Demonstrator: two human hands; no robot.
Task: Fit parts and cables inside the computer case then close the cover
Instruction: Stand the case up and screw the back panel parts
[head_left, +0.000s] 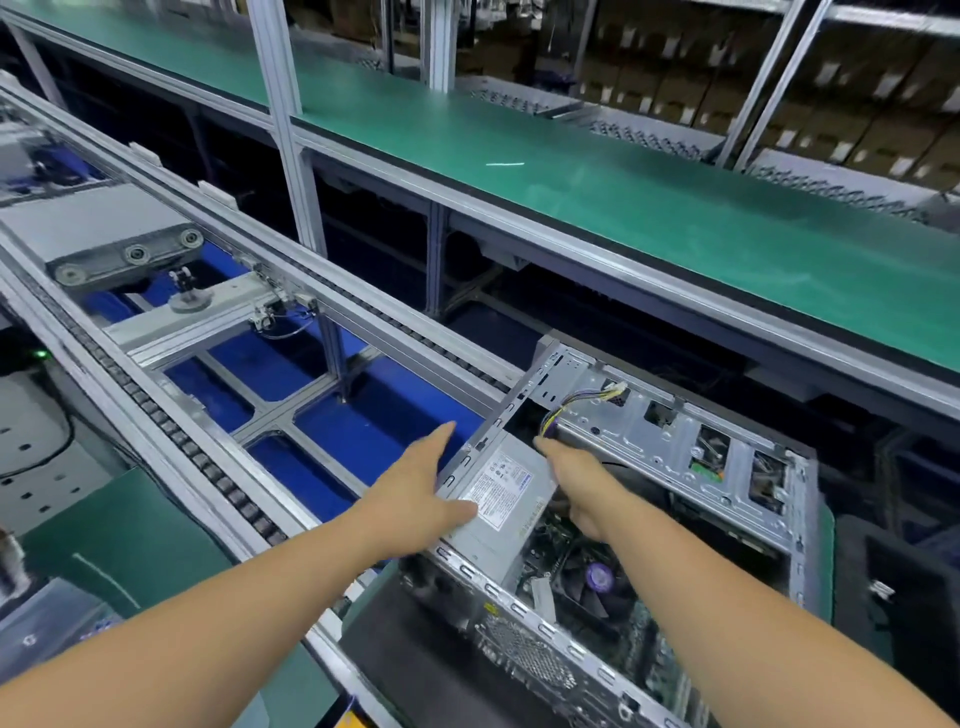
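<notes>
An open metal computer case (670, 452) lies on its side at the lower right. A grey power supply (506, 493) with a white label sits in its near left corner. A bundle of coloured cables (561, 410) runs from it toward the drive bay frame. A fan (597, 577) on the mainboard shows below. My left hand (415, 488) lies along the outside of the case's left wall with straight fingers, its thumb on the power supply's top. My right hand (576, 478) reaches inside along the power supply's right side, fingertips near the cables; its thumb is hidden.
The case rests on a black pallet (405, 649) on a roller conveyor (218, 467) with blue floor below. A long green shelf (623, 192) on aluminium posts runs behind. A black object (893, 571) stands right of the case. Racks of cartons fill the background.
</notes>
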